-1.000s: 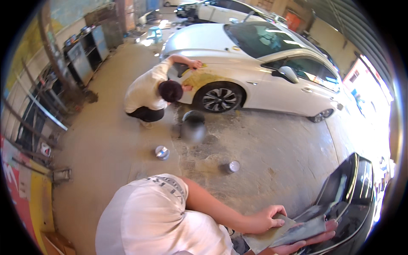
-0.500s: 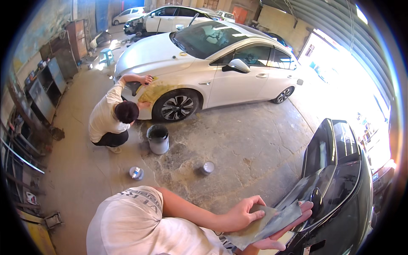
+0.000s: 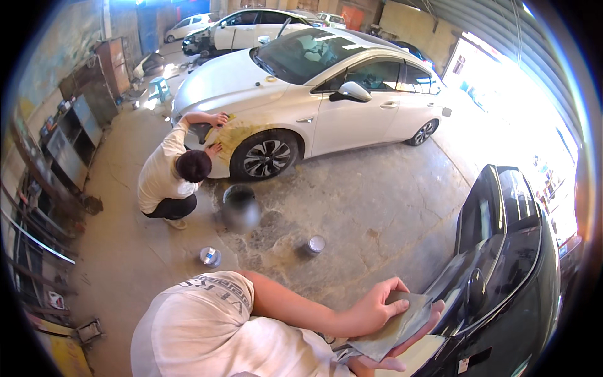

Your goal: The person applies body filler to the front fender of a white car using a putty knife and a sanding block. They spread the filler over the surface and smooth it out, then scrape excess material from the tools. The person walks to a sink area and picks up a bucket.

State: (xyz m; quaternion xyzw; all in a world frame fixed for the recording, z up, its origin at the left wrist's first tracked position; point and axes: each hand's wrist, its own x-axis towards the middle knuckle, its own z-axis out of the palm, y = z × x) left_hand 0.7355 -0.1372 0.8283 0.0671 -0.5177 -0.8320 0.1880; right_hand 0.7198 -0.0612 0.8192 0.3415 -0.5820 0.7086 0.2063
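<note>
A thin, flat grey-green sheet [image 3: 396,327] is held in front of me, beside the dark car [image 3: 521,301] at lower right. My left hand [image 3: 375,309] grips its upper left part, thumb on top and fingers curled behind. From below, my right hand [image 3: 402,357] supports the sheet, its long fingers stretched along the far edge and its thumb at the near corner. Part of the right palm is hidden under it. The sheet's exact kind cannot be made out.
A white car [image 3: 264,100] stands ahead, yellowish filler [image 3: 242,133] on its front fender. A co-worker [image 3: 166,173] crouches there, both hands on the panel. A bucket [image 3: 240,210] and two small cans, one left [image 3: 210,256] and one right [image 3: 315,245], stand between. Metal cabinets [image 3: 66,157] line the left wall.
The sheet and both hands have shifted slightly left and up in view, with the sheet tilted a little differently. The co-worker's hand on the fender has moved slightly.
</note>
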